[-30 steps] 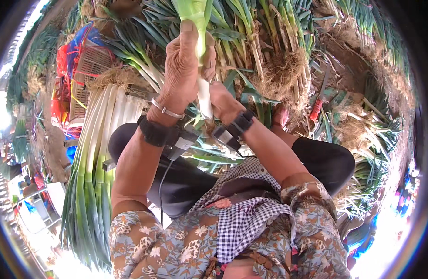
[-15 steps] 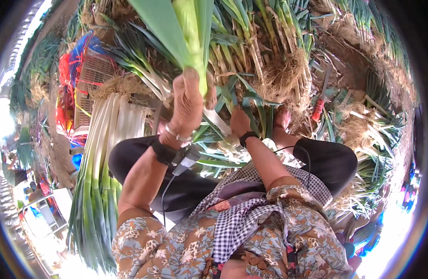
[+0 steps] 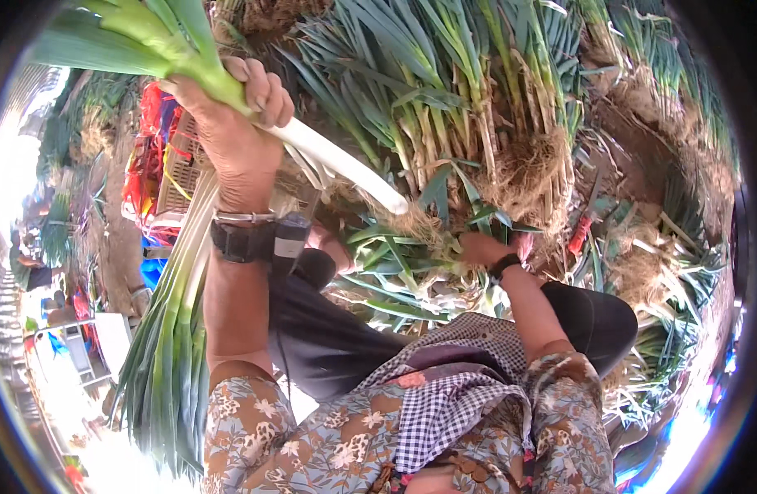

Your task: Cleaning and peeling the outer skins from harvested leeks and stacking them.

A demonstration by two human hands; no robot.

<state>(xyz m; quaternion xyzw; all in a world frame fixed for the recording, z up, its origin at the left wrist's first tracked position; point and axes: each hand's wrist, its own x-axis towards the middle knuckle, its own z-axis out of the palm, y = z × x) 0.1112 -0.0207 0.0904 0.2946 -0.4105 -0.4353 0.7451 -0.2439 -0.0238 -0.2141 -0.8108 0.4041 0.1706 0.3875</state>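
Observation:
My left hand (image 3: 234, 136) is raised at the upper left, closed around a leek (image 3: 337, 160). The leek's green leaves fan out beyond the thumb, and its smooth white stem slants down to the right, ending in stringy roots (image 3: 418, 221). Lower and to the right, my right hand (image 3: 481, 249) is closed at some green leek leaves (image 3: 444, 198) beside the pile of peelings; its fingertips are partly hidden. Below the roots lie loose stripped leaves and peelings (image 3: 407, 272), between my knees.
A bundle of cleaned leeks (image 3: 177, 329) lies at the left. Untrimmed leeks with dry roots (image 3: 526, 173) are heaped ahead. A red-handled knife (image 3: 580, 235) rests at the right. A plastic crate (image 3: 178, 169) with red bags stands at the upper left.
My left hand has swung up and left with the leek, baring its white stem and roots. My right hand has moved right and slightly down, away from the stem.

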